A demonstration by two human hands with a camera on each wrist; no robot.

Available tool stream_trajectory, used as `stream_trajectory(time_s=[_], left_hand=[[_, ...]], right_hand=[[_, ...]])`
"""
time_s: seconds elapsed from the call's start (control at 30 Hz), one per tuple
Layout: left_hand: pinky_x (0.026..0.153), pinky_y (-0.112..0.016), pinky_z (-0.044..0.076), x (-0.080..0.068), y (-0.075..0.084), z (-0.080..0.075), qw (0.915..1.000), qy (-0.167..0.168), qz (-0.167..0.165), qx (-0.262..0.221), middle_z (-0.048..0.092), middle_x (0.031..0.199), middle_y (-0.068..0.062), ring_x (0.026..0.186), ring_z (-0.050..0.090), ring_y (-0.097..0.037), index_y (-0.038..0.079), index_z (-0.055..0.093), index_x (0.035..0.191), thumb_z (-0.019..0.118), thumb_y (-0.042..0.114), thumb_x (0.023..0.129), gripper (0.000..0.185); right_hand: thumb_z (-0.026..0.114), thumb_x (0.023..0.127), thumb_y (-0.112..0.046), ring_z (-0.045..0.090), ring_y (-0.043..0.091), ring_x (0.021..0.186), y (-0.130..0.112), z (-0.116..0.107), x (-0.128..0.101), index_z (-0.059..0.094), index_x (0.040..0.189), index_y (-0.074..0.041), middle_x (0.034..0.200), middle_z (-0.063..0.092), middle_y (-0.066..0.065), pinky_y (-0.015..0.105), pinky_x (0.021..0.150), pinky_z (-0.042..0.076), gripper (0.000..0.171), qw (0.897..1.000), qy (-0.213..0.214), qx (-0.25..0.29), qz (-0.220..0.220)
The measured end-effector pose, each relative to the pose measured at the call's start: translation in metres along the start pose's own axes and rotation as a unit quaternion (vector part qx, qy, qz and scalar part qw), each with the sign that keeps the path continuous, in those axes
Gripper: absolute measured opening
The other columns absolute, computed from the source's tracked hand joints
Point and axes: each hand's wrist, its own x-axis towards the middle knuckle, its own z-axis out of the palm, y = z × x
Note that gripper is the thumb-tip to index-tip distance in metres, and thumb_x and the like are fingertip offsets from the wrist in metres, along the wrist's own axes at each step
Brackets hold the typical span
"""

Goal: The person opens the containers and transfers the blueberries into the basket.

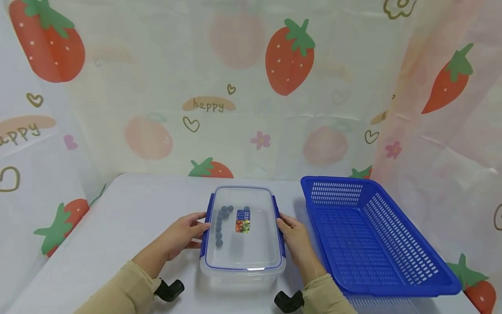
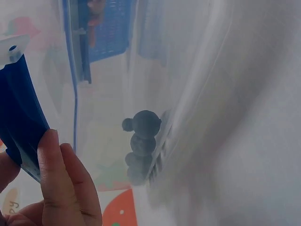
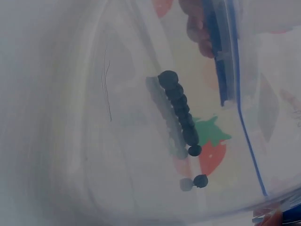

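A clear plastic food container (image 1: pixel 251 257) with a blue-rimmed lid is in the middle of the head view, a small printed label (image 1: pixel 242 221) on its top. Several blueberries (image 1: pixel 218 235) lie inside, mostly in a row along the left; both wrist views show the blueberries (image 2: pixel 146 124) (image 3: pixel 178 101) through the clear wall. My left hand (image 1: pixel 178 235) holds the left side, its thumb and fingers on the blue side latch (image 2: pixel 21 103). On the opposite side my right hand (image 1: pixel 298 242) grips the container by the other blue latch (image 1: pixel 279 226); its fingertips are partly hidden.
To the right stands a large blue perforated basket (image 1: pixel 353 244), on top of a clear bin (image 1: pixel 380 305). A white cloth covers the table (image 1: pixel 149 196). Strawberry-printed sheets (image 1: pixel 243 131) hang behind and at both sides. Black wrist mounts (image 1: pixel 169 290) show at both sleeves.
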Motion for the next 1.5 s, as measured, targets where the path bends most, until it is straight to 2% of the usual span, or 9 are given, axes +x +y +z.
stream_trajectory(time_s=[0.27,0.67,0.9,1.23,1.5], left_hand=[[0.074,-0.033,0.054,-0.003,0.004,-0.001,0.9999,-0.003,-0.011,-0.002,0.058,0.108,-0.010,0.088,0.060,-0.019,0.013,0.036,0.140,0.060,0.031,0.088,0.060],[0.072,-0.034,0.054,-0.001,0.005,-0.001,0.9997,-0.003,-0.010,-0.023,0.059,0.109,-0.010,0.088,0.060,-0.019,0.011,0.038,0.140,0.055,0.024,0.092,0.053],[0.072,-0.035,0.054,0.001,0.000,-0.003,0.9993,-0.003,-0.002,-0.038,0.059,0.111,-0.010,0.087,0.061,-0.020,0.008,0.042,0.136,0.045,0.011,0.095,0.041],[0.073,-0.035,0.054,0.002,-0.005,-0.005,0.9980,-0.013,-0.008,-0.061,0.059,0.111,-0.010,0.089,0.061,-0.021,0.009,0.043,0.135,0.045,0.011,0.095,0.040],[0.073,-0.036,0.054,-0.004,-0.003,-0.009,0.9983,-0.020,-0.024,-0.049,0.060,0.109,-0.011,0.087,0.062,-0.021,0.007,0.045,0.133,0.046,0.011,0.095,0.039]], right_hand=[[0.049,0.094,-0.015,0.057,0.022,0.100,0.000,0.000,0.000,0.047,0.129,0.004,0.127,0.051,0.023,0.033,0.079,0.051,0.040,1.000,-0.006,0.009,0.001],[0.049,0.094,-0.014,0.058,0.021,0.098,0.003,-0.001,0.002,0.047,0.129,0.004,0.125,0.052,0.022,0.033,0.078,0.052,0.039,1.000,-0.009,0.013,-0.001],[0.048,0.095,-0.014,0.057,0.024,0.103,0.002,-0.001,0.002,0.046,0.130,0.004,0.126,0.051,0.022,0.036,0.082,0.051,0.039,1.000,-0.014,0.013,-0.001],[0.048,0.095,-0.016,0.057,0.025,0.103,0.003,-0.002,0.001,0.046,0.131,0.002,0.127,0.051,0.021,0.038,0.082,0.051,0.040,1.000,-0.015,0.009,0.004],[0.047,0.096,-0.017,0.056,0.028,0.107,0.002,-0.001,-0.003,0.045,0.132,0.002,0.129,0.050,0.021,0.040,0.084,0.050,0.041,1.000,-0.020,0.006,0.009]])
